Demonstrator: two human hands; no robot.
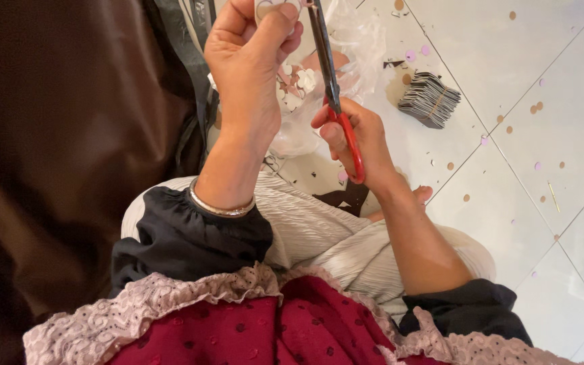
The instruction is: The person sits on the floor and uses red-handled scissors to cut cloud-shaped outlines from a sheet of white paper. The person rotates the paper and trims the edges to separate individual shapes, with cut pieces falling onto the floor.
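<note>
The white tiled floor (562, 203) lies open to your right, dotted with small round cutouts (539, 107); a dark brown cloth (55, 135) closes off the whole left edge. A clear plastic bag (359, 47) of cutouts sits on the floor ahead of your knees, with a banded stack of dark cards (428, 100) just to its right. Your right hand (359, 138) is clamped through the red handles of the scissors (329, 81); their long axis runs almost upright, blades pointing away toward the top edge. Your left hand (248, 61) pinches a small pale piece (268, 8) touching the blades, partly cut off by the frame.
</note>
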